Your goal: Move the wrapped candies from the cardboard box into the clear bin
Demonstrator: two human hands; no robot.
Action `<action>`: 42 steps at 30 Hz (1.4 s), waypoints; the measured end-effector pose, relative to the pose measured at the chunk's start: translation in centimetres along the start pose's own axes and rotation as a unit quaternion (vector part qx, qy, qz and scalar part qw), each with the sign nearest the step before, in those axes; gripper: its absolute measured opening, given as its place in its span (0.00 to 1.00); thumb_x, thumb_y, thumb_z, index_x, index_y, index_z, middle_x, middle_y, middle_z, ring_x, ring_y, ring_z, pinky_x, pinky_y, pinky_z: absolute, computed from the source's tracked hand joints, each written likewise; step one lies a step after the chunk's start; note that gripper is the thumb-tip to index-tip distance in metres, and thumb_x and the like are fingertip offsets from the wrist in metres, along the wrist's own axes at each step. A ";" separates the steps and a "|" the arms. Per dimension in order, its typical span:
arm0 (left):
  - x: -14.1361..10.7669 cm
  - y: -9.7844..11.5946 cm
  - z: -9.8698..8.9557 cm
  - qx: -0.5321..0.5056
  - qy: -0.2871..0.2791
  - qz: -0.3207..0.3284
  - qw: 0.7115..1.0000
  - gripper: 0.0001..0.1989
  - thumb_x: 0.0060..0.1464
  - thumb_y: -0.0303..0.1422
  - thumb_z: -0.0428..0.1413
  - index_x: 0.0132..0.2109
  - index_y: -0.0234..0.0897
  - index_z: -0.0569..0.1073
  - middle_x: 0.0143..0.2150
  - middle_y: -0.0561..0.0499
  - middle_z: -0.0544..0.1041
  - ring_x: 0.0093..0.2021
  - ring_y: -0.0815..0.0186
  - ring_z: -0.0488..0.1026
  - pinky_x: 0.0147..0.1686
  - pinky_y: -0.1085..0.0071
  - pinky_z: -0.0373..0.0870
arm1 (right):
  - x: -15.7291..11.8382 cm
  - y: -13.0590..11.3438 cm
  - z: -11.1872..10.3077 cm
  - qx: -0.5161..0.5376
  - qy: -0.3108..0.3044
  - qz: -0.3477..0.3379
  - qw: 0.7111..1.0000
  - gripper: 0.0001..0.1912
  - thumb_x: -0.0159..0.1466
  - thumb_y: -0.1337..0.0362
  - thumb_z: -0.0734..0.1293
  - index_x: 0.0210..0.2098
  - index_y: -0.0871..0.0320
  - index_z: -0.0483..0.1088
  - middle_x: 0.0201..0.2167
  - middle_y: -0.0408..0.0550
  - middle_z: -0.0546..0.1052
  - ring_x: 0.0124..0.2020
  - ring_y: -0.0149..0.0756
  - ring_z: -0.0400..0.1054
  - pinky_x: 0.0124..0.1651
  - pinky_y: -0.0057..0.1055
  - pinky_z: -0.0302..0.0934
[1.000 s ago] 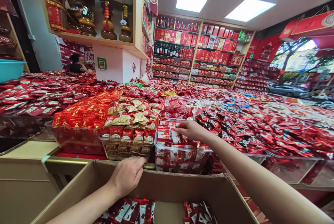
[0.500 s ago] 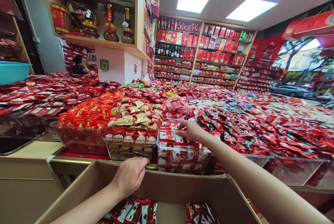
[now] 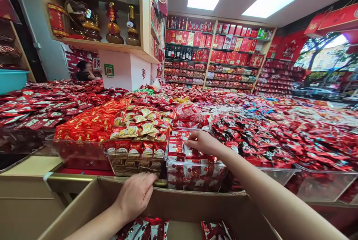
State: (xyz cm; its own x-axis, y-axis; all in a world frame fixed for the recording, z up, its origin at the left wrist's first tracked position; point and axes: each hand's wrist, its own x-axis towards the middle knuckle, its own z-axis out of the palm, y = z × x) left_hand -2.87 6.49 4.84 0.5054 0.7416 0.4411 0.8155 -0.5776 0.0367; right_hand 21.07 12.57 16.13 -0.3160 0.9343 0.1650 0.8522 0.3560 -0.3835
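Left hand (image 3: 135,195) was observed half-curled, its fingers at the front rim of a clear plastic bin (image 3: 134,167) and above an open cardboard carton (image 3: 167,199); whether anything was held could not be told. Right hand (image 3: 203,143) was extended, with thumb and fingers drawn close, down among red-and-white packets (image 3: 176,147) in the adjacent clear bin (image 3: 195,174). A packet may have been pinched, but this could not be confirmed. Against the preceding second, both hands were found at the same bins, barely shifted. The view had mainly moved, leaving less of the foil-wrapped packets (image 3: 142,230) in the carton within frame.

Gold-wrapped sweets (image 3: 134,128) were heaped behind the first bin, with red packets (image 3: 84,128) to the left and dark-and-red packets (image 3: 251,135) spread to the right. Farther back, a seated person (image 3: 82,71) was noted beyond the counter, near a QR-code sign (image 3: 109,70). Wine bottles (image 3: 179,51) and red gift boxes (image 3: 232,42) lined the rear shelves, and a parked car (image 3: 316,92) was visible through the shopfront opening.
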 end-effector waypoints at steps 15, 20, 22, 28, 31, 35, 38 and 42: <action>0.0 -1.1 1.0 0.066 0.095 0.067 0.991 0.12 0.50 0.27 0.41 0.36 0.38 0.68 0.31 0.50 0.75 0.33 0.64 0.71 0.33 0.69 0.65 | -0.2 2.0 0.3 0.136 0.026 -0.067 0.988 0.09 0.50 0.64 0.63 0.30 0.60 0.69 0.24 0.44 0.73 0.25 0.29 0.64 0.26 0.23 0.54; 0.3 -1.4 1.2 0.081 0.078 0.077 0.991 0.12 0.50 0.27 0.41 0.37 0.37 0.68 0.32 0.49 0.74 0.34 0.64 0.70 0.35 0.68 0.65 | 0.2 1.8 -0.2 0.139 0.042 -0.102 0.984 0.07 0.51 0.68 0.62 0.30 0.61 0.70 0.26 0.45 0.73 0.26 0.28 0.64 0.30 0.24 0.56; 0.6 -1.1 0.9 0.078 0.049 0.067 0.993 0.12 0.51 0.27 0.41 0.36 0.36 0.68 0.31 0.49 0.74 0.33 0.64 0.70 0.34 0.68 0.65 | -0.8 1.3 -0.8 0.125 0.085 -0.109 0.982 0.07 0.52 0.68 0.62 0.29 0.61 0.70 0.27 0.46 0.73 0.28 0.29 0.64 0.32 0.25 0.56; 0.9 0.2 0.6 0.045 -0.045 0.001 0.998 0.10 0.50 0.29 0.45 0.37 0.35 0.69 0.33 0.48 0.72 0.36 0.63 0.69 0.35 0.69 0.66 | -7.8 -1.7 -1.7 0.208 -0.094 -0.150 0.962 0.06 0.54 0.65 0.61 0.29 0.60 0.68 0.22 0.42 0.71 0.23 0.25 0.61 0.25 0.22 0.55; 0.7 0.7 1.0 0.025 -0.067 -0.050 0.996 0.11 0.52 0.34 0.47 0.42 0.34 0.67 0.40 0.48 0.70 0.38 0.65 0.68 0.37 0.66 0.66 | -10.6 -1.9 2.7 0.207 -0.328 -0.157 0.908 0.06 0.53 0.67 0.61 0.29 0.58 0.70 0.23 0.40 0.72 0.22 0.25 0.62 0.24 0.20 0.54; 0.4 1.3 1.4 0.001 -0.082 -0.072 0.994 0.14 0.53 0.34 0.47 0.46 0.33 0.63 0.45 0.47 0.66 0.41 0.64 0.67 0.39 0.61 0.65 | -13.4 -0.5 12.7 0.038 -0.362 -0.079 0.928 0.07 0.50 0.72 0.61 0.27 0.59 0.70 0.25 0.45 0.73 0.26 0.30 0.64 0.28 0.24 0.56; 0.2 1.4 1.4 -0.015 -0.084 -0.073 0.994 0.15 0.53 0.35 0.47 0.46 0.33 0.63 0.45 0.47 0.67 0.42 0.63 0.66 0.40 0.60 0.64 | -15.1 0.5 17.5 -0.022 -0.412 -0.034 0.910 0.12 0.40 0.70 0.68 0.27 0.60 0.70 0.27 0.47 0.72 0.29 0.36 0.66 0.29 0.25 0.57; 0.1 1.0 1.2 -0.031 -0.086 -0.065 0.994 0.15 0.53 0.36 0.45 0.46 0.35 0.65 0.40 0.50 0.71 0.43 0.61 0.66 0.42 0.62 0.62 | -16.1 0.6 18.7 -0.079 -0.452 -0.036 0.888 0.23 0.33 0.67 0.72 0.31 0.62 0.69 0.30 0.50 0.72 0.34 0.40 0.66 0.31 0.27 0.57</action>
State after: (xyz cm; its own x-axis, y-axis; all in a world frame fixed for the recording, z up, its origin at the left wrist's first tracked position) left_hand -1.69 6.43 3.82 0.4420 0.8557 0.2692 0.8609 -0.4890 0.1407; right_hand 18.90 -1.92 -3.74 -0.5162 0.5694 -0.6398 0.8418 0.4749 -0.2565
